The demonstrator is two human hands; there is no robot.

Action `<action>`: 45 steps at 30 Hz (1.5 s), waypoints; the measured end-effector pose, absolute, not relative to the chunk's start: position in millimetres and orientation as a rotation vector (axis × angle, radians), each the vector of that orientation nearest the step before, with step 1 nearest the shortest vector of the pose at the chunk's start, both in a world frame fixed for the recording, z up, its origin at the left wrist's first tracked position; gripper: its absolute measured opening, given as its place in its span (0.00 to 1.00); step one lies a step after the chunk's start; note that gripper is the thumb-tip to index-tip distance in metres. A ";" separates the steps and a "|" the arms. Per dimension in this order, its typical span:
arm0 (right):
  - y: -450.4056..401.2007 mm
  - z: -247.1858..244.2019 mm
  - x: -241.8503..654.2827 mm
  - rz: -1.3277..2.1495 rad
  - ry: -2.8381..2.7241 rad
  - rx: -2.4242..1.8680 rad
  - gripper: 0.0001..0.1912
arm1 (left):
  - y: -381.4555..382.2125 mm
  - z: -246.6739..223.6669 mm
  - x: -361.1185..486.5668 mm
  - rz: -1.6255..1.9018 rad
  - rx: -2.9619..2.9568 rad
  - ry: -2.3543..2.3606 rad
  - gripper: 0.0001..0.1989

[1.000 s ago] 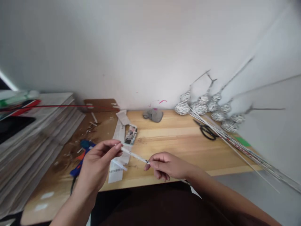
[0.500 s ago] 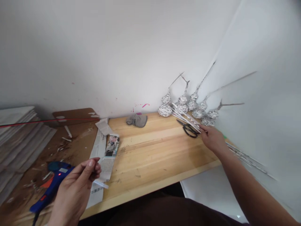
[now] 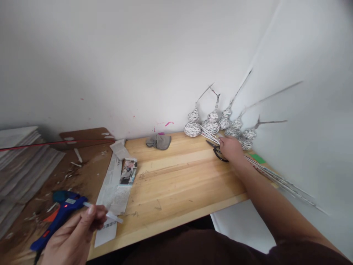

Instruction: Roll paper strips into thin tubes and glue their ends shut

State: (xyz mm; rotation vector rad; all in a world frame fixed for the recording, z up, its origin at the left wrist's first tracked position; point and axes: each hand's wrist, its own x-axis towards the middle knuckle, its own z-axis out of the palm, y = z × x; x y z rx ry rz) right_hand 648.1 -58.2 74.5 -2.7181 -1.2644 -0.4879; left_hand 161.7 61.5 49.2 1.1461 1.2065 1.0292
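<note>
My right hand (image 3: 231, 148) is closed around several thin rolled newspaper sticks (image 3: 211, 137) at the table's back right. Black-handled scissors (image 3: 220, 154) lie under and beside its fingertips. Just behind stand several woven paper gourds (image 3: 192, 124) with stick-like stems. At lower left, my left hand (image 3: 79, 230) is closed with thumb and fingers pinched; what it holds, if anything, is hidden. Its fingers overlap a translucent glue stick (image 3: 114, 217) in line with the blue glue gun (image 3: 64, 209), whose red light shows. Whether they grip the stick, I cannot tell.
Newspaper strips (image 3: 111, 184) lie along the wooden table's left side (image 3: 165, 180). A grey cloth (image 3: 159, 141) rests near the wall. Stacked paper (image 3: 22, 176) stands far left. More paper sticks (image 3: 281, 180) extend past the right edge, near a green patch (image 3: 257, 158).
My right hand has moved left and slightly up along the paper sticks, uncovering the green patch. My left hand has moved down and left, over the glue stick.
</note>
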 end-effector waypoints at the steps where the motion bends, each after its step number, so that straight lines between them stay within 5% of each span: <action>1: -59.1 73.9 647.2 -0.497 -1.256 -2.719 0.20 | 60.9 49.5 162.1 1.007 1.127 1.208 0.14; 5: -76.6 71.4 637.5 -0.517 -1.181 -2.765 0.24 | 60.3 48.8 163.2 0.996 1.051 1.205 0.21; 14: -120.2 70.3 644.6 -0.284 -1.121 -2.992 0.26 | 58.3 51.1 165.6 1.026 1.133 1.165 0.18; 20: -114.5 75.1 660.3 -0.502 -1.197 -2.905 0.19 | 55.9 50.3 161.4 1.029 1.310 1.096 0.10; 24: -94.6 77.4 636.6 -0.723 -1.337 -2.671 0.19 | 56.6 49.0 154.1 1.019 1.438 1.127 0.18; 27: -67.8 81.3 592.8 -0.324 -1.587 -2.416 0.19 | 59.9 50.8 154.0 1.046 1.541 1.168 0.11; 30: -39.2 85.2 536.7 0.173 -1.784 -2.182 0.19 | 61.9 53.3 156.2 1.024 1.678 1.163 0.22; 34: -7.0 82.8 477.8 0.675 -1.875 -1.936 0.22 | 57.7 55.3 153.1 0.943 1.737 1.248 0.12; 39: 28.6 70.4 445.2 1.096 -1.750 -1.708 0.18 | 50.7 55.4 140.6 0.829 1.795 1.321 0.18; 42: 51.9 64.4 435.9 1.118 -1.703 -1.664 0.15 | 51.6 51.5 136.9 0.841 1.780 1.272 0.19; 45: 78.0 60.3 438.1 0.741 -1.747 -1.735 0.16 | 55.9 47.6 139.5 0.872 1.793 1.229 0.15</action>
